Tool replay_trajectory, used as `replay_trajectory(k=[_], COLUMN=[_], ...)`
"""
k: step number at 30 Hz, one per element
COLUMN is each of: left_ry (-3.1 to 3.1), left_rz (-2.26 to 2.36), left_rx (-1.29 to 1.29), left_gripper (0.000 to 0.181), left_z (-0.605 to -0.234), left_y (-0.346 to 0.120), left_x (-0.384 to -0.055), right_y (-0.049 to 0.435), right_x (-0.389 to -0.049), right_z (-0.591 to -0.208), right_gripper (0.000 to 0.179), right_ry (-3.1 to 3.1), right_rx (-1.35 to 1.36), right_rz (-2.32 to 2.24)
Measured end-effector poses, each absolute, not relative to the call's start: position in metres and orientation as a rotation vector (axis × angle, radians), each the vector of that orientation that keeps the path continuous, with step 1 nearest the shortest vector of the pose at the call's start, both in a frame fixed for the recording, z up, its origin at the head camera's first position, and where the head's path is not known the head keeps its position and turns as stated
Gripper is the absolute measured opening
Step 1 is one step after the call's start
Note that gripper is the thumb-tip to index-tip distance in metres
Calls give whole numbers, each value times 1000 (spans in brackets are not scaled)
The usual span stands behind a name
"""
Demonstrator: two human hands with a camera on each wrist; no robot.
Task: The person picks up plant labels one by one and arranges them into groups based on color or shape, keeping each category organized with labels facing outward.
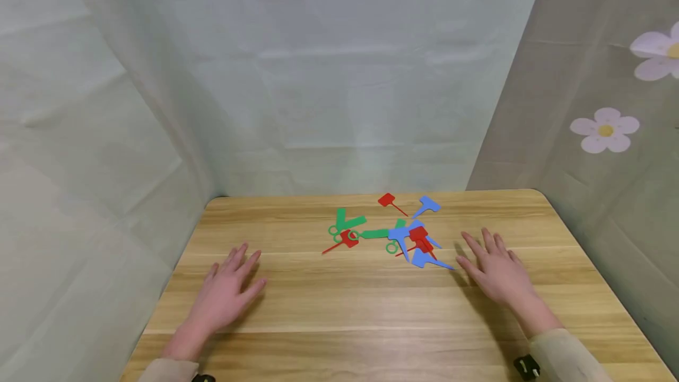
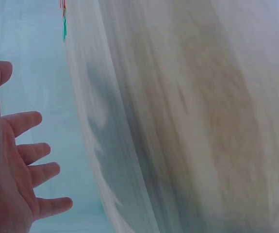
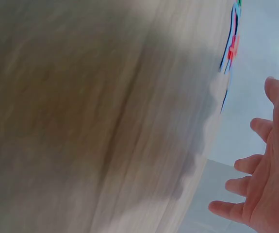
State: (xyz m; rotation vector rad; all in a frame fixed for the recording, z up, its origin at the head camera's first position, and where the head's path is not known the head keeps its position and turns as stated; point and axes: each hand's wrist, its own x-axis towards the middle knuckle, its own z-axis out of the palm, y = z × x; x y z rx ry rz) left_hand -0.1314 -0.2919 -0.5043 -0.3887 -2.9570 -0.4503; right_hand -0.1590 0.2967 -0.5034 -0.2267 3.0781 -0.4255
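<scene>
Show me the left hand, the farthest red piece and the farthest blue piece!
Left hand (image 1: 225,296): head view, back of the hand.
Farthest red piece (image 1: 388,200): head view, its wide end.
Farthest blue piece (image 1: 429,204): head view, its wide end.

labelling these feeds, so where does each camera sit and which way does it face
Head: worn on the head, facing forward and down at the wooden table and colored tags; left hand, right hand and sleeves show.
Left wrist: on that wrist, looking across the table, tilted sideways; the left hand shows at the left edge.
Right wrist: on that wrist, also tilted across the table; the right hand shows at the right edge.
Shared: both wrist views catch tags near the top.
</scene>
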Motion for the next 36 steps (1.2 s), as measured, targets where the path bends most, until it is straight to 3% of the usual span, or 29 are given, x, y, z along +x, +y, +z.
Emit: replay_trajectory(k=[12, 19, 36], left_ry=[-2772, -2684, -2663], left_rz=[-545, -605, -661], left_rx=[-470, -499, -516], left_gripper=[44, 36, 43], left_z=[-502, -502, -502], left_y=[-283, -278, -273], left_x=[-135, -134, -135], right_y=[275, 259, 220], right_x=[-166, -172, -184], right_z=[-495, -491, -484], right_gripper=[70, 55, 46], right_ry=[3100, 3130, 3120], right_rx=[-232, -258, -276], right_rz=[-476, -503, -589])
